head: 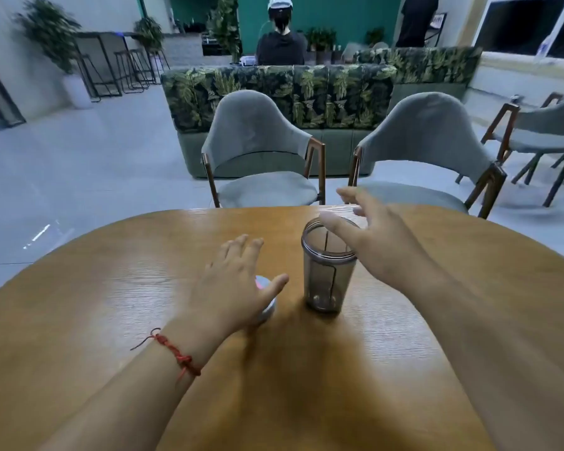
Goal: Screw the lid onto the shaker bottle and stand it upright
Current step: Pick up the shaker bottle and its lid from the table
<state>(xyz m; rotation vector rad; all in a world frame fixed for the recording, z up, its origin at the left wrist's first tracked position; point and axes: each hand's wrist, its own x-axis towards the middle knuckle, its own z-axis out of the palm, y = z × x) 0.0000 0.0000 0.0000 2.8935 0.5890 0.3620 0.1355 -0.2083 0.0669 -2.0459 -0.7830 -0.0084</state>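
Smoky grey translucent plastic forms the shaker bottle (pixel 328 271), which stands upright and open-mouthed, with no lid on it, near the middle of the round, wood-grained brown bench (pixel 111 307). Just to its left lies the pale grey round lid (pixel 267 307), flat on the bench and largely hidden beneath the left hand (pixel 232 284); a trace of pink shows at the lid's upper edge.

That left hand is spread palm-down over the lid, its fingers extended and its grip released, the thumb pointing toward the bottle's base. Whether the palm actually presses on the lid cannot be told. A red knotted string bracelet (pixel 176 354) circles the left wrist.

Over on the other side, the right hand (pixel 378 242) is beside and above the bottle's rim with fingers splayed wide, its grip likewise released; the thumb crosses in front of the open mouth, yet contact with the rim is unclear.

Beyond the bench's far edge stand two grey upholstered chairs with dark wooden frames (pixel 261 151), facing the bench.
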